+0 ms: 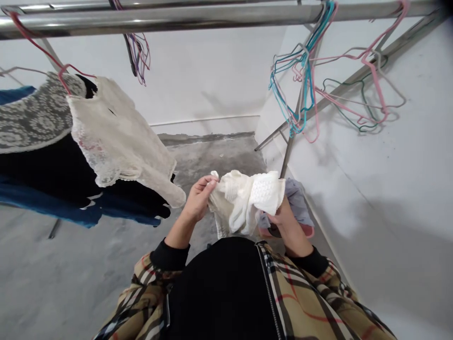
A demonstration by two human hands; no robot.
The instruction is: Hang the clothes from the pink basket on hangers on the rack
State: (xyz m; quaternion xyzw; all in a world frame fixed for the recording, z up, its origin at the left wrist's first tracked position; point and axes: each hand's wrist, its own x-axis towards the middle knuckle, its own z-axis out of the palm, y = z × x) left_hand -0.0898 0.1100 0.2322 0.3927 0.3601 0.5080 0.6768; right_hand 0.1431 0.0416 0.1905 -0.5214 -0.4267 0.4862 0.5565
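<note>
A bunched white knitted garment (244, 198) is stretched between my two hands in front of my body. My left hand (200, 196) pinches its left edge between thumb and fingers. On the other side, my right hand (281, 212) supports the garment from below and behind, its fingers mostly covered by the fabric. Left of my hands, a cream lace top (120, 127) hangs on a red hanger (60, 71). The knit's full shape cannot be made out, as it is folded over itself.
Metal rails (212, 19) run overhead. Blue hangers (304, 80) and pink hangers (375, 75) hang at the right. Dark and blue clothes (38, 165) hang at the left. Beyond my right hand, grey laundry (299, 200) sits in a pink basin (308, 230) beside the white wall (389, 189).
</note>
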